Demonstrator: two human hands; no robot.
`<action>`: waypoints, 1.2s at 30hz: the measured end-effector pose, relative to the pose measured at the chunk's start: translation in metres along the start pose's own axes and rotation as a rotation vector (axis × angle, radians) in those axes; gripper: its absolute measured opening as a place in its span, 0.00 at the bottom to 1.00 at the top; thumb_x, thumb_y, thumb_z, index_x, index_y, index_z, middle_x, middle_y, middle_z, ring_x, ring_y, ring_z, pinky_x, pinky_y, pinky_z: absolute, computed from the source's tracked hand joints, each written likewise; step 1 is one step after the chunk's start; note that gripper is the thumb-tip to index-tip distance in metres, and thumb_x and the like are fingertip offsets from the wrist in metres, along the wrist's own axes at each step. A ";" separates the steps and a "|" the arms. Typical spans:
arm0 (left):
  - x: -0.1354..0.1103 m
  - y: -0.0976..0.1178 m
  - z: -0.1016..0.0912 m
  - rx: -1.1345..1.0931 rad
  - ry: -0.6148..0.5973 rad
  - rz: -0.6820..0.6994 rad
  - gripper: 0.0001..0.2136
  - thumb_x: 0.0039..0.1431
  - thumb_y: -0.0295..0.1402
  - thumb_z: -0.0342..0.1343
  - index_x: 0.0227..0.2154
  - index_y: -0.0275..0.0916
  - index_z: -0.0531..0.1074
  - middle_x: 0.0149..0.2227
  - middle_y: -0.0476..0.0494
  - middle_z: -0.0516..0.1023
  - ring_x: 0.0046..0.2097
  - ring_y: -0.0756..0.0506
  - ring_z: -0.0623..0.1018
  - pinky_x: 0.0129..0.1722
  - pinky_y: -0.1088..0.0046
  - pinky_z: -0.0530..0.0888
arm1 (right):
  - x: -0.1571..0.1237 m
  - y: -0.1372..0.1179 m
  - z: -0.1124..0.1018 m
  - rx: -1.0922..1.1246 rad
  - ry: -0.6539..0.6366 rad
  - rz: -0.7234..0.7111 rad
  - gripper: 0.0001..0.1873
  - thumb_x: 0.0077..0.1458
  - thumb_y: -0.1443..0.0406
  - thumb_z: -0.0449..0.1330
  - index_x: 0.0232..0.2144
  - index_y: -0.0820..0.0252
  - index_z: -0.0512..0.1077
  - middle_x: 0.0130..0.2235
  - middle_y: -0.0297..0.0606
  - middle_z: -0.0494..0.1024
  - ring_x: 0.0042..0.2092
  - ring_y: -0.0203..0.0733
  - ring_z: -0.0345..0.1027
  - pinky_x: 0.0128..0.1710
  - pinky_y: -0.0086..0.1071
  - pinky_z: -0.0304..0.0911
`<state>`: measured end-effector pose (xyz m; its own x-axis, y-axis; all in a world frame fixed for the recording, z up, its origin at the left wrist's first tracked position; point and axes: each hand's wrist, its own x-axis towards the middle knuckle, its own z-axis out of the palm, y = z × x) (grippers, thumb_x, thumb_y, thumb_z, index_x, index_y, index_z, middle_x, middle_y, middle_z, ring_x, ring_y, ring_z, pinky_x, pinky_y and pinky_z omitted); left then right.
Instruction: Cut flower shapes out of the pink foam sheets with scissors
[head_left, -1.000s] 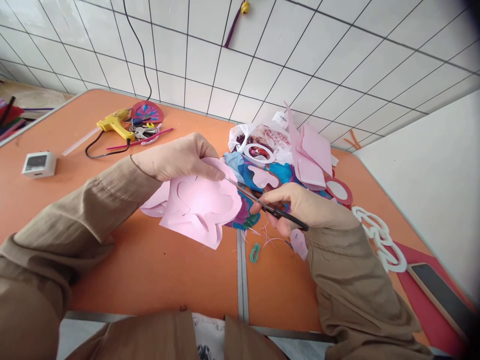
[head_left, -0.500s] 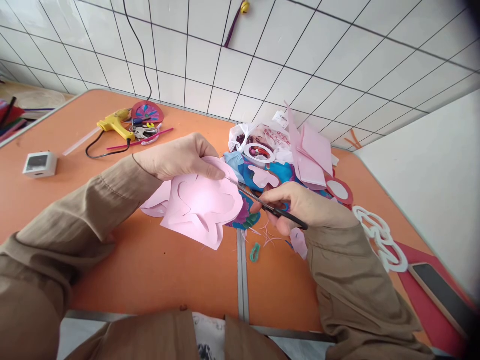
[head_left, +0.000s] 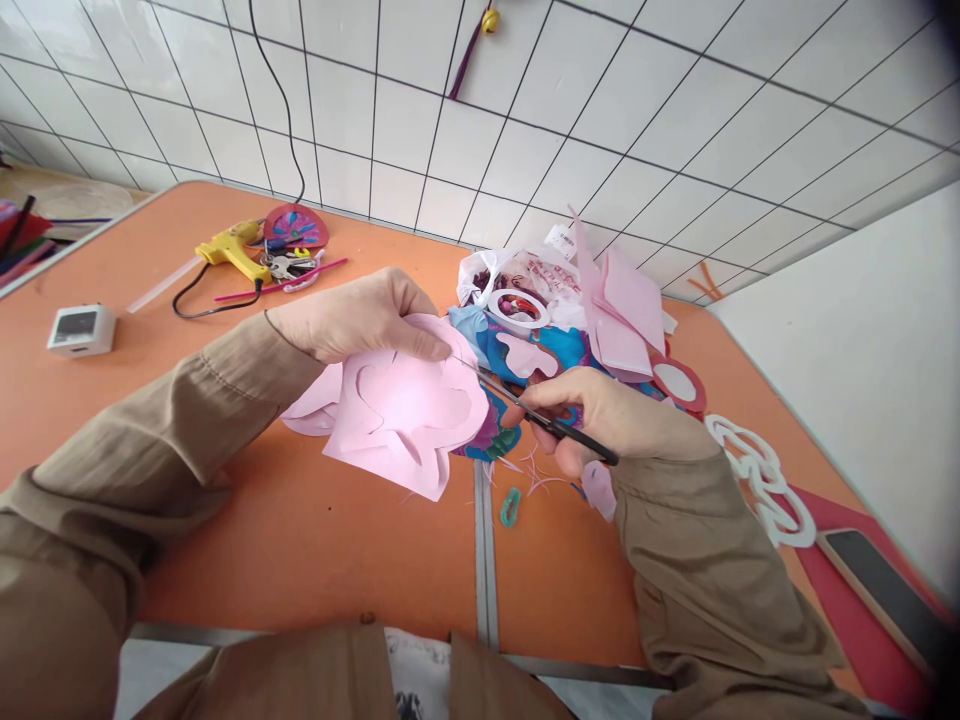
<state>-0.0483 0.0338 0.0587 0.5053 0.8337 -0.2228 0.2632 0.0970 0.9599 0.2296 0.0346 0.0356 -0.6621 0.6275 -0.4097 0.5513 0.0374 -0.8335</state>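
Pink sheet (head_left: 412,405) under left hand (head_left: 375,318), pinched — right hand (head_left: 600,412) grips scissors (head_left: 541,420), blades (head_left: 492,382) apparently in sheet.

Left hand (head_left: 379,318) pinches, thumb extended, near the tip of the scissors (head_left: 576,434). Right hand (head_left: 619,412) curls around their handles. Both forearms (head_left: 217,400) slant inward.

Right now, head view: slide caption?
Left hand holds pink sheet; right hand holds scissors against it, above an orange table.

The view has shifted very slightly, and the white box (head_left: 81,331) now shows a touch farther right. The pink paper (head_left: 420,395) likewise appears marginally farther right.
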 end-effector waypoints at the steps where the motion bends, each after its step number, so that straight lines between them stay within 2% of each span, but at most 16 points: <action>1: 0.000 0.000 0.000 -0.002 0.007 -0.005 0.06 0.46 0.29 0.66 0.18 0.35 0.77 0.18 0.49 0.76 0.20 0.52 0.72 0.21 0.79 0.66 | 0.000 -0.001 0.001 -0.013 -0.002 0.005 0.19 0.35 0.64 0.74 0.34 0.63 0.80 0.22 0.33 0.70 0.24 0.37 0.63 0.21 0.32 0.62; 8: 0.000 0.001 0.001 -0.003 0.010 -0.035 0.05 0.45 0.29 0.66 0.19 0.34 0.78 0.18 0.49 0.76 0.20 0.51 0.72 0.20 0.78 0.66 | 0.000 0.002 0.000 -0.071 0.020 -0.046 0.28 0.31 0.59 0.76 0.38 0.66 0.80 0.22 0.29 0.66 0.25 0.33 0.56 0.22 0.29 0.53; 14: 0.001 0.001 0.002 -0.014 -0.020 -0.029 0.05 0.46 0.28 0.65 0.18 0.35 0.78 0.18 0.50 0.76 0.20 0.52 0.73 0.21 0.79 0.67 | 0.001 0.005 -0.001 -0.053 0.003 -0.051 0.33 0.32 0.51 0.76 0.37 0.69 0.80 0.22 0.30 0.65 0.26 0.33 0.55 0.24 0.30 0.52; 18: 0.001 0.000 0.002 -0.020 -0.035 -0.034 0.03 0.46 0.27 0.65 0.20 0.35 0.79 0.17 0.50 0.76 0.20 0.52 0.73 0.20 0.79 0.67 | 0.002 0.005 -0.003 -0.076 0.004 -0.083 0.34 0.30 0.50 0.76 0.37 0.68 0.80 0.22 0.30 0.65 0.25 0.33 0.54 0.22 0.29 0.51; 24: 0.002 -0.005 0.000 -0.038 0.002 -0.005 0.06 0.47 0.29 0.65 0.19 0.35 0.78 0.18 0.49 0.76 0.21 0.51 0.74 0.22 0.78 0.68 | -0.003 0.004 -0.001 -0.031 0.056 -0.069 0.28 0.32 0.51 0.76 0.30 0.65 0.77 0.27 0.35 0.70 0.28 0.35 0.59 0.23 0.30 0.55; 30: 0.002 -0.004 -0.001 -0.036 0.011 0.011 0.05 0.46 0.30 0.67 0.21 0.35 0.79 0.19 0.48 0.77 0.24 0.49 0.77 0.25 0.77 0.71 | 0.001 0.004 0.000 -0.035 -0.021 -0.108 0.33 0.34 0.47 0.74 0.39 0.64 0.77 0.26 0.33 0.70 0.28 0.35 0.62 0.26 0.29 0.58; 36: 0.002 -0.003 0.004 -0.079 0.013 -0.001 0.05 0.47 0.28 0.65 0.20 0.35 0.78 0.18 0.49 0.76 0.22 0.51 0.75 0.23 0.79 0.70 | 0.008 0.012 -0.003 -0.068 -0.082 -0.177 0.34 0.37 0.46 0.72 0.41 0.64 0.76 0.28 0.34 0.72 0.29 0.35 0.64 0.28 0.29 0.60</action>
<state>-0.0448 0.0326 0.0552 0.4945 0.8403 -0.2222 0.1979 0.1401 0.9702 0.2323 0.0426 0.0234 -0.7893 0.5409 -0.2905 0.4539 0.1955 -0.8694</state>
